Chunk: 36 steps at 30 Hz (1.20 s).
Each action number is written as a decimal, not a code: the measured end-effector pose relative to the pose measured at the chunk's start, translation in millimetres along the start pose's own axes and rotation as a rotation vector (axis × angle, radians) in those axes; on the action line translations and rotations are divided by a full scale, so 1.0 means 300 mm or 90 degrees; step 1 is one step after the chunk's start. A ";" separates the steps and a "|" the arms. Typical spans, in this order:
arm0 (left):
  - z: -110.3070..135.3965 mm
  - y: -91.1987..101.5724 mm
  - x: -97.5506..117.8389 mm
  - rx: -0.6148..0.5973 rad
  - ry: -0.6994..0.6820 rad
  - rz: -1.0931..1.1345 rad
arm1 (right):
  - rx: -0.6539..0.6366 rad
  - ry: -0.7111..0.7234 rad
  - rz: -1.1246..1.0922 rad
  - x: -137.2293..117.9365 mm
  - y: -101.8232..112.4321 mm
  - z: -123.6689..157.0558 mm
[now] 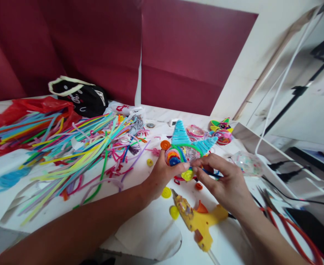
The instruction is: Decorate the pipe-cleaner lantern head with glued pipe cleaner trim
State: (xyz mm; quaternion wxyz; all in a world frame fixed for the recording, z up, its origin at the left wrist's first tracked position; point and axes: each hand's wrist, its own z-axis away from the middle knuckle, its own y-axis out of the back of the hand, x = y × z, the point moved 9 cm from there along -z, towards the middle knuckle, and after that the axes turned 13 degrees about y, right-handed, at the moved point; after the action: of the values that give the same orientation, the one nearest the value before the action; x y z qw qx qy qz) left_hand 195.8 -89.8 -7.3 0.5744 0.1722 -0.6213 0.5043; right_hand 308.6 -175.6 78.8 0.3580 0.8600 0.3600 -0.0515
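Note:
My left hand (164, 172) grips a colourful pipe-cleaner craft (181, 154) by its left side, thumb in front. The craft has a clear ball-like body, light-blue pointed fins (180, 133), a green band and a coiled rainbow disc (174, 159) with a blue centre. A yellow coil (188, 175) sits at its lower edge. My right hand (224, 175) pinches at that edge, beside the yellow coil; what lies between its fingertips is hidden. A dark blue strand (213, 173) shows by the right fingers. Below the hands lies a yellow glue gun (199, 221).
Loose pipe cleaners (79, 154) pile on the left, near a red plastic bag (37, 105) and a black bag (79, 96). Orange-handled scissors (284, 221) lie at right. Yellow coils (166, 192), a clear ball (246, 162) and another craft (222, 131) surround the hands.

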 end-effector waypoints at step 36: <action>-0.010 0.012 0.019 0.035 -0.005 -0.030 | -0.091 -0.018 0.020 0.015 0.011 0.002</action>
State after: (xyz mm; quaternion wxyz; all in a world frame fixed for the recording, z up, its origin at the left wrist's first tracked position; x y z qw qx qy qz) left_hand 192.9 -83.7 -4.2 0.5785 0.2045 -0.6054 0.5070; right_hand 314.1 -175.0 78.8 0.4246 0.8368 0.3442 -0.0321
